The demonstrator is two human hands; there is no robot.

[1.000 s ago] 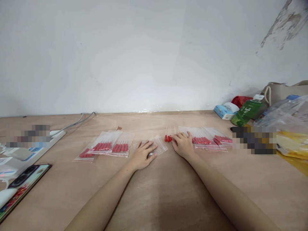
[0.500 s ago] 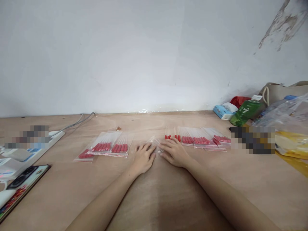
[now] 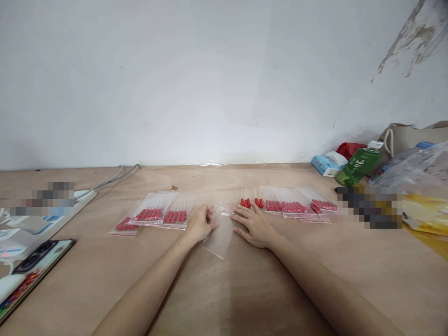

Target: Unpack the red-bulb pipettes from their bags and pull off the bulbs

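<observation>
A small clear plastic bag [image 3: 221, 235] lies flat on the table between my hands, and it looks empty. My left hand [image 3: 202, 225] is at its left edge, fingers loosely curled and apart from the thumb, which touches the bag. Lying palm down with spread fingers, my right hand [image 3: 255, 227] has its fingertips at the bag's right edge. Just beyond it are several loose droppers [image 3: 259, 202] with red bulbs and thin clear stems. Filled bags of such droppers [image 3: 175, 216] lie to the left. More filled bags [image 3: 293, 206] overlap in a row to the right.
On the wooden table [image 3: 308, 280], a power strip [image 3: 82, 196] with plugs and a phone [image 3: 33, 275] occupy the left. At the right stand a tissue pack [image 3: 326, 165], a green bottle [image 3: 362, 163] and plastic bags [image 3: 430, 163]. A wall [image 3: 210, 84] closes off the back.
The clear bag has turned and come toward me, showing more of itself between my hands. My left hand has rolled onto its side and curled its fingers. The right hand stays nearly in place.
</observation>
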